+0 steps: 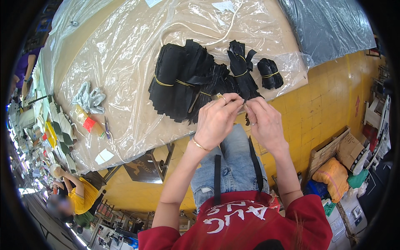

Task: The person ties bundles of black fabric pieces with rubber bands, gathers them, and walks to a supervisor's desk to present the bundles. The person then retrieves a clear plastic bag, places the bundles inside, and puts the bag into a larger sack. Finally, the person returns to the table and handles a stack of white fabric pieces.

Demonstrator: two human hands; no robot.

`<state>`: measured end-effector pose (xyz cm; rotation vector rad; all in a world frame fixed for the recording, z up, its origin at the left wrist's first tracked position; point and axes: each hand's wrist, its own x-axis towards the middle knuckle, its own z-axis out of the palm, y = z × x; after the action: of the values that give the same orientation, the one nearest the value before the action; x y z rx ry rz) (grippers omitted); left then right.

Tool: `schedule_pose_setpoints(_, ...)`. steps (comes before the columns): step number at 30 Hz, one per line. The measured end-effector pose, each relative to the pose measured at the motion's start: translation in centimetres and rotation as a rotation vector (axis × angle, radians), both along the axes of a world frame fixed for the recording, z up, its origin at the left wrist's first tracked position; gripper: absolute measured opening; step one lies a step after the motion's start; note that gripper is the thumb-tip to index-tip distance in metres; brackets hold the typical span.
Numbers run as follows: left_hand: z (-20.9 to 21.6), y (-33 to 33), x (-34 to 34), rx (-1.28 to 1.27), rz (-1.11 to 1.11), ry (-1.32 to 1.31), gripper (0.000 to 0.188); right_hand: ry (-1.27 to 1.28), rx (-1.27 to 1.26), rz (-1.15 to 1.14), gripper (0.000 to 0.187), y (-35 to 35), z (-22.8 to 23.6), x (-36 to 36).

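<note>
My left hand (217, 118) and my right hand (266, 121) meet in front of me at the table's near edge. Fingers pinched, the two hands almost touch at the tips; what lies between them is too small to make out. Just beyond are bundles of black fabric strips tied with yellow bands: a large bundle (170, 71) at the left, a loosely fanned pile (216, 81) in the middle, an upright bundle (239, 66) behind my fingertips and a small rolled bundle (271, 74) at the right. My hands partly hide the near ends of the middle ones.
Clear plastic sheeting (125, 54) covers the table, with a white cord (200, 41) across it. Grey gloves (89, 99), a red-and-yellow item (88, 123) and thread snips (107, 128) lie to the left. An orange sack (332, 178) stands low at the right. A person in yellow (85, 191) is at the lower left.
</note>
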<state>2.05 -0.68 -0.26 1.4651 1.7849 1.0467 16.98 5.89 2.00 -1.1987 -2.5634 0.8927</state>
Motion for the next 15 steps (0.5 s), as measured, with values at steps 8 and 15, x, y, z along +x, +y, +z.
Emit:
schedule_pose_setpoints(8, -0.1, 0.0, 0.7, -0.023, 0.075, -0.002, 0.015, -0.027, 0.026, 0.007, 0.01, 0.0, 0.4, -0.3)
schedule_pose_setpoints(15, -0.3, -0.4, 1.7, -0.05, 0.126, -0.094, 0.016, -0.059, 0.039, -0.045, 0.008, -0.4, 0.7, -0.6)
